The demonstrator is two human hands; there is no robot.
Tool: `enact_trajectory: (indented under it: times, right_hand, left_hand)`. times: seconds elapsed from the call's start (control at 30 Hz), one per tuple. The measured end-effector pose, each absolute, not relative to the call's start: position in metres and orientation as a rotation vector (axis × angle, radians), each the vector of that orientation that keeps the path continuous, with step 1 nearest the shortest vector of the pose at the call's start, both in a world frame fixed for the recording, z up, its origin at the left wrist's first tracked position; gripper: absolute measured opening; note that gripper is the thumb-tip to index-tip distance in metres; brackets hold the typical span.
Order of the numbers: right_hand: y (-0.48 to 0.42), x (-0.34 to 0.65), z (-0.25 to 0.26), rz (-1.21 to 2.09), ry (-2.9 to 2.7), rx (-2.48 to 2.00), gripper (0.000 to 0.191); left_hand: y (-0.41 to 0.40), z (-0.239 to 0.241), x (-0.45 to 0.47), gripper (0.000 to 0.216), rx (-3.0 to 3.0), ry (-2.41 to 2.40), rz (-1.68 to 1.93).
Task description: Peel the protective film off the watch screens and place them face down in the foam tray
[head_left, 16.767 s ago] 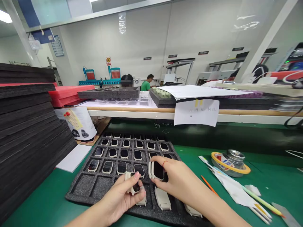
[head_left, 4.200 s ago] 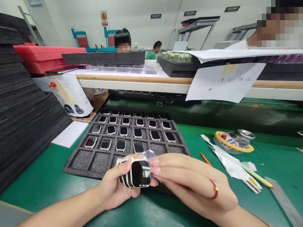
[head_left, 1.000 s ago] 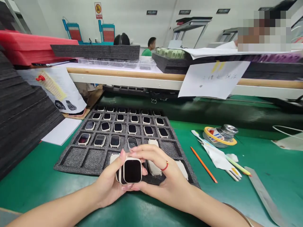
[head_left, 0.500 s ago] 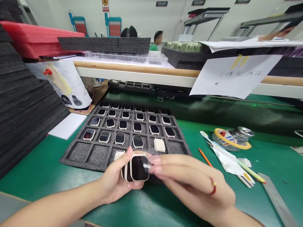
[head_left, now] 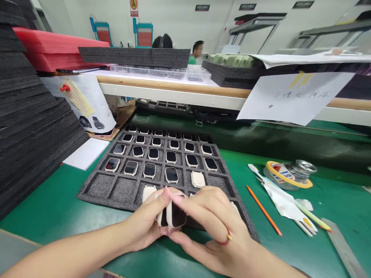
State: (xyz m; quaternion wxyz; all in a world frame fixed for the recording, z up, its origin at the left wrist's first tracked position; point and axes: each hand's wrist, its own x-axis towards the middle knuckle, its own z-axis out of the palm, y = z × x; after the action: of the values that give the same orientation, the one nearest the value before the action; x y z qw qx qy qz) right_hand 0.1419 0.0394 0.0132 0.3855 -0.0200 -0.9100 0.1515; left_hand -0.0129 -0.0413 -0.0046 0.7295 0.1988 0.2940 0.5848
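My left hand (head_left: pixel 145 226) is closed around a small stack of cream-cased smartwatch bodies without straps, held over the tray's front edge. My right hand (head_left: pixel 223 231) grips the front smartwatch (head_left: pixel 178 217), fingers on its upper edge and thumb at its lower edge. Its dark screen faces right and towards me. Directly behind it shows a second smartwatch (head_left: pixel 163 217); fingers hide the rest of the stack. Beneath both hands lies a dark foam tray (head_left: pixel 124 189) with rows of similar watches, most screen up. One cream watch (head_left: pixel 198 179) lies back side up near the hands.
On the right lie an orange stick (head_left: pixel 263 210), a toothbrush (head_left: pixel 252 167), a white wipe (head_left: pixel 281 199), a steel ruler (head_left: pixel 344 247) and a clear jar with a metal top (head_left: pixel 303 168). Foam sheets (head_left: pixel 37 104) are stacked at left. A shelf (head_left: pixel 174 89) crosses above the tray.
My right hand has moved from pinching clear film at the front watch's right side to gripping that watch by its edges. The front watch has turned more sideways. The view has shifted slightly.
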Motion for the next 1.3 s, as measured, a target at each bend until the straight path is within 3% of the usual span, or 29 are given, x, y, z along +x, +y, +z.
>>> enact_trajectory:
  times: [0.07,0.17,0.27,0.63,0.83,1.13,1.3]
  right_hand:
    - [0.036,0.138,0.009,0.53,-2.345,-0.173,0.061]
    - [0.037,0.135,0.009,0.793,-2.297,-0.236,0.053]
    - [0.041,0.136,0.011,0.877,-2.214,-0.237,0.057]
    - [0.053,0.138,0.022,0.667,-2.295,-0.129,0.053]
    - [0.09,0.164,0.052,0.499,-2.261,-0.566,0.034]
    - [0.131,0.205,-0.018,0.302,-2.596,-0.89,0.034]
    - [0.101,0.194,0.016,0.287,-2.683,-0.838,0.032]
  left_hand:
    - [-0.042,-0.005,-0.011,0.05,0.469,0.704,1.298]
    - [-0.043,-0.005,-0.01,0.052,0.406,0.75,1.325]
    - [-0.042,-0.006,-0.012,0.054,0.262,0.747,1.31]
    - [-0.041,-0.008,-0.016,0.053,0.282,0.746,1.302]
    - [-0.041,-0.006,-0.013,0.038,0.386,0.852,1.342]
    - [-0.046,-0.004,-0.017,0.029,0.364,0.788,1.388]
    - [-0.045,-0.006,-0.013,0.04,0.472,0.887,1.327]
